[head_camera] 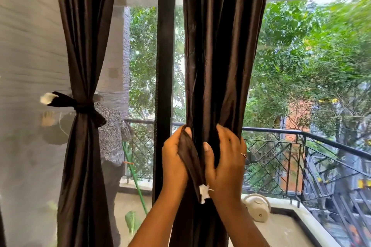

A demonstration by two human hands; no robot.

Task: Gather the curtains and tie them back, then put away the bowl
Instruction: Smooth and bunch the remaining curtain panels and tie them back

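Note:
Two dark brown satin curtains hang at a glass door. The left curtain (84, 50) is gathered and bound at mid-height by a dark tie-back (80, 106) with a white tip. The right curtain (218, 56) is bunched in front of me. My left hand (174, 160) grips a dark tie-back strip (192, 164) with a white tag at its lower end. My right hand (224, 158) clutches the gathered folds just beside it. No bowl is in view.
A dark vertical door frame (163, 66) stands between the curtains. Beyond the glass lie a balcony with a black metal railing (281, 146), a white round object (259, 208) on its floor, a green pole (134, 174), and trees. The glass reflects a person.

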